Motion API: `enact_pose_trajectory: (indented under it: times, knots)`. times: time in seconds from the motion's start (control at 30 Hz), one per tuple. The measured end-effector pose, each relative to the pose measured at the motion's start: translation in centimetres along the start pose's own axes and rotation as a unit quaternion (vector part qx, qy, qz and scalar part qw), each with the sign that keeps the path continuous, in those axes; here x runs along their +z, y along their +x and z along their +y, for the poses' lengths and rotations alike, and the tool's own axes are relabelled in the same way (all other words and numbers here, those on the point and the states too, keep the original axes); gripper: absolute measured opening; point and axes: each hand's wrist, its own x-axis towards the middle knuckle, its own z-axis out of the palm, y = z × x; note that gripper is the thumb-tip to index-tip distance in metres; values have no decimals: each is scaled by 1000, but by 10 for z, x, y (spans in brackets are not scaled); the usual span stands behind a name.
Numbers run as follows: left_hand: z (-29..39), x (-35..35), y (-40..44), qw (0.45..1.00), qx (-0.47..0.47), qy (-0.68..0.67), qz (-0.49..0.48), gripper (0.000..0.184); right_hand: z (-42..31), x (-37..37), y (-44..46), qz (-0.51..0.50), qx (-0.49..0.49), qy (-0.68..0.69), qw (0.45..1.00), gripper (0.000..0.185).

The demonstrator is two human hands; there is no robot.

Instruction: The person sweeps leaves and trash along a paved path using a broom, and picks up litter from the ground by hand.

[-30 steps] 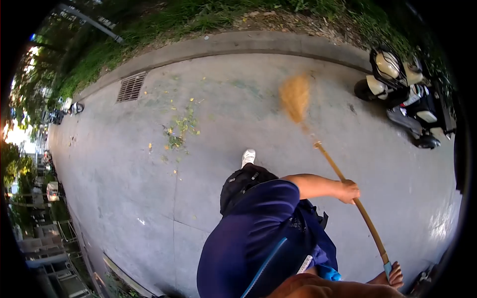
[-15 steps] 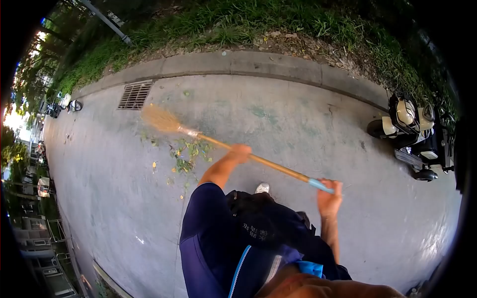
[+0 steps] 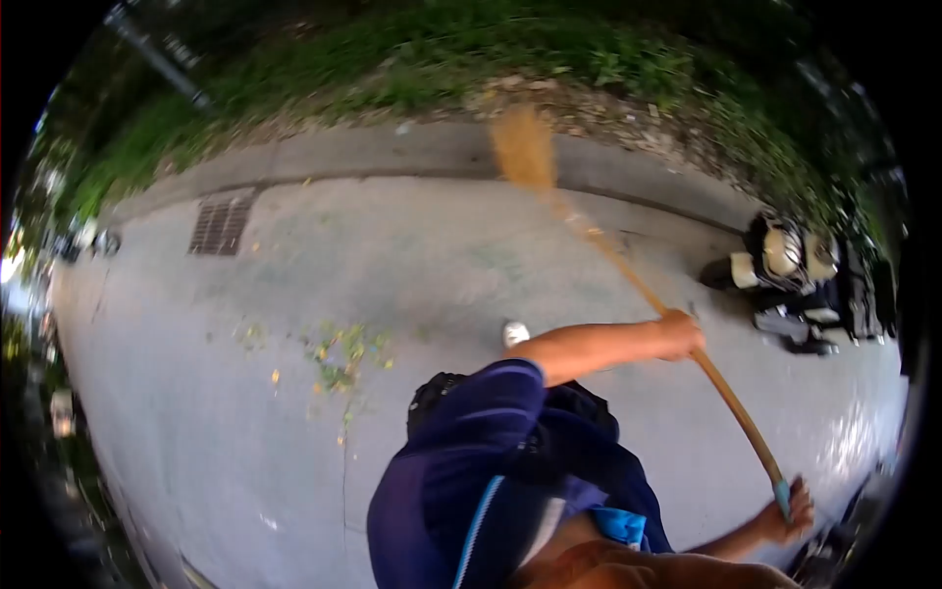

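A long-handled straw broom (image 3: 738,412) slants across the right half of the view, its bristles blurred in front of the kerb at the far side. My left hand (image 3: 677,336) is closed around the wooden handle at mid-length, the arm stretched across my body. At the pale blue end of the handle, my right hand (image 3: 795,511) is wrapped shut, low on the right. A scatter of green and yellow leaves (image 3: 343,355) lies on the concrete to the left, apart from the broom.
A concrete kerb (image 3: 383,152) runs along the far side, with a grass verge (image 3: 324,103) behind it. A metal drain grate (image 3: 222,224) is set in the pavement (image 3: 235,412) at left. Parked scooters (image 3: 785,265) stand on the right. One white shoe (image 3: 515,334) shows below me.
The broom head has swung from beside the leaves up and right to the kerb. Both hands have moved right with the handle, the right one also lower. The leaf scatter stays on the ground.
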Motion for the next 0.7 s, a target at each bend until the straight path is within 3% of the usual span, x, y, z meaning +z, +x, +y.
enact_pose_trajectory:
  times: [0.03,0.13,0.17,0.2,0.23,0.27,0.3,0.33,0.37,0.4,0.47,0.5,0.53,0.57,0.6,0.63,0.67,0.7]
  knots:
    - [-21,-7,-10,999,-15,13,-29,6,29,6,13,-37,11,46,998,31]
    - [-94,-30,-84,996,-83,-34,-24,8,149,62,52,4,25,-109,994,28]
    - [-117,-53,-116,993,-107,-35,-40,11,201,114,57,139,16,-176,974,30]
    - [-148,-66,-153,984,-164,-50,-42,15,251,138,59,125,83,-120,981,32]
    - [-178,-82,-193,954,-281,-40,-99,17,303,149,52,41,152,-73,985,32]
    - [-225,-86,-245,929,-323,5,-184,18,346,181,44,-3,249,-45,967,31]
    - [-242,-123,-277,868,-437,2,-236,18,391,220,26,45,291,-97,951,27]
    - [-258,-153,-314,850,-483,51,-204,18,442,227,6,-58,307,-94,945,24]
    - [-240,-213,-308,883,-453,50,-115,16,457,246,10,-55,306,-99,945,24]
    - [-264,-219,-313,882,-454,51,-114,16,476,270,15,-19,366,-16,930,23]
    - [-305,-244,-358,839,-489,194,-138,15,508,306,22,78,441,118,886,23]
    - [-307,-252,-342,793,-550,173,-198,17,513,303,39,140,454,155,866,25]
    - [-327,-236,-344,827,-474,220,-209,16,513,309,55,214,445,146,857,24]
    - [-330,-230,-334,884,-376,221,-167,15,527,276,61,196,419,186,867,21]
    - [-309,-247,-292,902,-388,139,-132,12,507,288,82,211,386,57,896,20]
    - [-311,-243,-266,930,-334,102,-113,12,501,254,96,249,339,60,905,23]
    - [-300,-254,-232,953,-267,93,-108,13,479,238,120,206,296,32,932,29]
    - [-288,-255,-199,978,-202,42,-29,20,447,233,142,222,249,-61,941,34]
